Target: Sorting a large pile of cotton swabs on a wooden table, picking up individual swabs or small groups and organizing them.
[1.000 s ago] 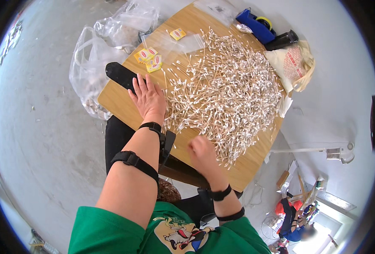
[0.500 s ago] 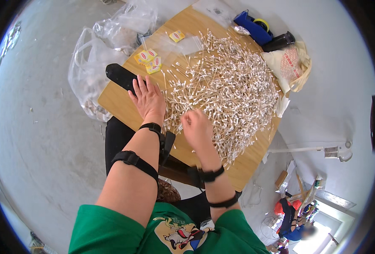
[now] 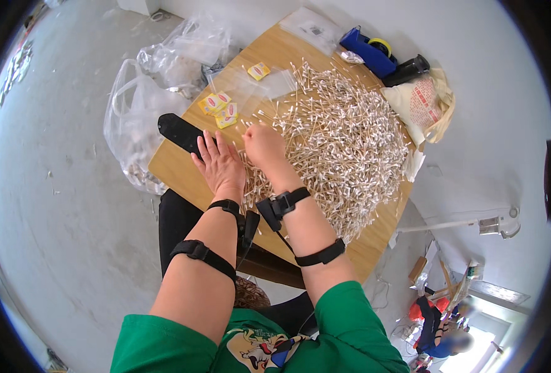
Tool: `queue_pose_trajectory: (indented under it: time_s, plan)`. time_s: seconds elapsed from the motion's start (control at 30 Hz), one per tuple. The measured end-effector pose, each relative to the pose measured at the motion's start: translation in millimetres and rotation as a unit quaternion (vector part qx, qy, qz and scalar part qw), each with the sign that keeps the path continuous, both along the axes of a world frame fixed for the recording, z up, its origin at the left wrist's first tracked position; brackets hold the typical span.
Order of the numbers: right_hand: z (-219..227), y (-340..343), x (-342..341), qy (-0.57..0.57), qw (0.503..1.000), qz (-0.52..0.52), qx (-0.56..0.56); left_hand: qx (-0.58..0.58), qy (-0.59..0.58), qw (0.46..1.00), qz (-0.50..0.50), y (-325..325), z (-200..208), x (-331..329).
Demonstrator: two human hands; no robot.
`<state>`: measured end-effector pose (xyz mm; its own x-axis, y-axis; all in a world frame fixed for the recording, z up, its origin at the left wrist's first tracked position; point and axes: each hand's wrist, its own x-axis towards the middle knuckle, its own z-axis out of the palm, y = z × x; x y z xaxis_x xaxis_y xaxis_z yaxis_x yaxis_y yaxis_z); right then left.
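My left hand lies flat, fingers stretched, with its fingertips on the near end of a flat black strip. Close to it on the right, my right hand is closed at the left edge of a large loose heap of cotton swabs. The fingers of that hand are curled, and what they hold, if anything, is hidden. Small yellow packets lie just beyond both hands, and another yellow packet sits farther back beside a clear plastic bag.
On the wooden table, a blue tape dispenser, a black cylinder and a cream cloth bag stand along the far right edge by the wall. Clear plastic bags rest left of the table. Another person is at the lower right.
My right hand has moved away from me and to the left, from the near side of the swab heap to beside my left hand. The left hand stays flat by the black strip.
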<state>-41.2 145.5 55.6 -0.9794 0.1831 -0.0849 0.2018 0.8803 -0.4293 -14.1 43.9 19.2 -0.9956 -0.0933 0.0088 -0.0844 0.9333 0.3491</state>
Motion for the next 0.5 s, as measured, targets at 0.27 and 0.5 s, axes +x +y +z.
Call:
queue_pose_trajectory:
  time_s: [0.27, 0.5]
  plan:
    - [30, 55, 106, 0.174, 0.845, -0.196, -0.465, -0.006, 0.020, 1.000, 0.004, 0, -7, 0]
    - [16, 66, 179, 0.187, 0.790, -0.320, -0.488, -0.022, 0.023, 0.999, 0.005, 0, -8, -3]
